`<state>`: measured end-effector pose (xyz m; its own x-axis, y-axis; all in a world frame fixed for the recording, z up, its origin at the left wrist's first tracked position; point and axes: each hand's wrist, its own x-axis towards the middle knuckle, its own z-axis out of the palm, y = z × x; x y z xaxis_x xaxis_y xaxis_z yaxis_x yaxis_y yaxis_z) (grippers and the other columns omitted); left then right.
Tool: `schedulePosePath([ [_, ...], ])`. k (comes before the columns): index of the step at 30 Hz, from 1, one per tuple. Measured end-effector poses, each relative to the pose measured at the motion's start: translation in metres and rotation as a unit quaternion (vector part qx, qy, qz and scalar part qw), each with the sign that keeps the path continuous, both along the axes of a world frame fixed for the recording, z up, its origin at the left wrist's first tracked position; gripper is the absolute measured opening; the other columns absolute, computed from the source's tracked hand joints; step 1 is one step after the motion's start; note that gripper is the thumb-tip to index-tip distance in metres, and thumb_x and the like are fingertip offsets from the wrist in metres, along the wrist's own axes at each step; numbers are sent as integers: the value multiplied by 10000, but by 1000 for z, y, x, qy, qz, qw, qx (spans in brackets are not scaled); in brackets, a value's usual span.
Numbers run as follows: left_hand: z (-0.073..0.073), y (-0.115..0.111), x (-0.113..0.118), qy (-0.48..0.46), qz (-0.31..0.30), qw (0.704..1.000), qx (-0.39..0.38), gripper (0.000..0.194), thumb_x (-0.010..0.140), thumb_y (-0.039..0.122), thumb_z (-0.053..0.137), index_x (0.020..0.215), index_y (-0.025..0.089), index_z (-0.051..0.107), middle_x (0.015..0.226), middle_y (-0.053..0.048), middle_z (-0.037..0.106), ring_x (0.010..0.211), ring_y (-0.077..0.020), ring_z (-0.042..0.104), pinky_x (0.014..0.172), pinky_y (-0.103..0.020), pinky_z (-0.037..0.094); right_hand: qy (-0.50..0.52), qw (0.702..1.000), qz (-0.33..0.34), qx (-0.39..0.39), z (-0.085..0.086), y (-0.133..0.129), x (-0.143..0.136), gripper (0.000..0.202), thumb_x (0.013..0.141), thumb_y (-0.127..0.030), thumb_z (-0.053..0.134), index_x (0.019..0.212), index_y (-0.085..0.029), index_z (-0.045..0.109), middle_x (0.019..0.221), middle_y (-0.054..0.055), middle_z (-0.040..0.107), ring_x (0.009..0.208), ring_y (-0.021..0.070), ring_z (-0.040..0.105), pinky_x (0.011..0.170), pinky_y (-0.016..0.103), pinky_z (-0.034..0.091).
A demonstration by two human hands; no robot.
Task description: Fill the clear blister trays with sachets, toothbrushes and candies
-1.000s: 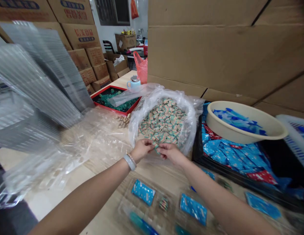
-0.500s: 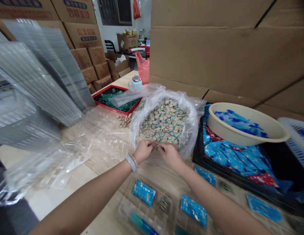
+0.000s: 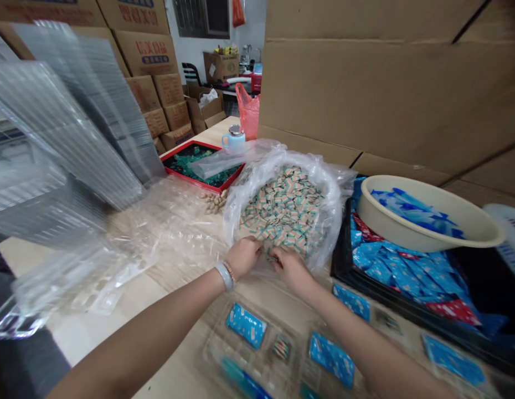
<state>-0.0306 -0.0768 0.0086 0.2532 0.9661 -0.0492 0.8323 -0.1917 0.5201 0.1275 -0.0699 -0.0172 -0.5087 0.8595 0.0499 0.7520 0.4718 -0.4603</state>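
Note:
A clear plastic bag (image 3: 229, 219), its mouth rolled open, is full of small flat tan-and-green squares (image 3: 284, 205). At its near rim my left hand (image 3: 243, 257), with a bracelet on the wrist, has its fingers pinched together. Close beside it, my right hand (image 3: 291, 267) is also closed, thumb against fingers. Whatever they hold is too small to make out among the squares behind. Below my forearms lie clear compartment trays (image 3: 216, 343). One holds a blue packet (image 3: 246, 325), a small stack of squares (image 3: 281, 348) and a blurred teal-and-blue item (image 3: 245, 378).
To the right, a black crate (image 3: 338, 266) holds blue and red packets, with a cream basin (image 3: 432, 238) of blue items on top. Clear trays (image 3: 70, 122) stack at left. A red-rimmed tray (image 3: 191, 178), peanuts (image 3: 215, 202) and a mug (image 3: 235, 138) stand farther back.
The view has shifted slightly, so the scene sits a little farther right. My hands stay at the bag's near rim, fingers still closed, a little farther apart.

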Motion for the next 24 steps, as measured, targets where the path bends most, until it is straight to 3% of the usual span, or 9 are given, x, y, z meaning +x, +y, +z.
schedulePosePath([
  [7,-11,0,1,70,-54,995,53,229,793,146,385,845,150,608,822,-83,588,787,-176,541,694,-245,408,6,1000,6,-8,-2,2,2,162,691,-94,468,795,-171,565,798,36,556,775,156,506,694,257,387],
  [13,-13,-4,6,39,-64,996,53,237,809,155,371,806,148,608,824,-77,588,807,-169,535,722,-251,411,0,1000,-17,-23,2,-3,-10,165,691,-78,474,800,-158,568,848,57,560,797,158,511,711,255,389],
  [20,-9,3,-3,-55,30,997,50,248,776,135,421,930,133,616,885,-89,614,839,-171,550,789,-271,411,70,997,-32,-9,2,15,14,163,685,-98,460,758,-166,588,735,27,567,687,138,496,632,240,383],
  [24,-6,3,-5,-97,30,991,83,243,762,105,431,921,142,612,911,-75,602,879,-161,535,820,-275,409,25,997,25,-62,10,30,11,221,684,-92,468,825,-185,610,696,9,581,631,119,499,584,213,360],
])
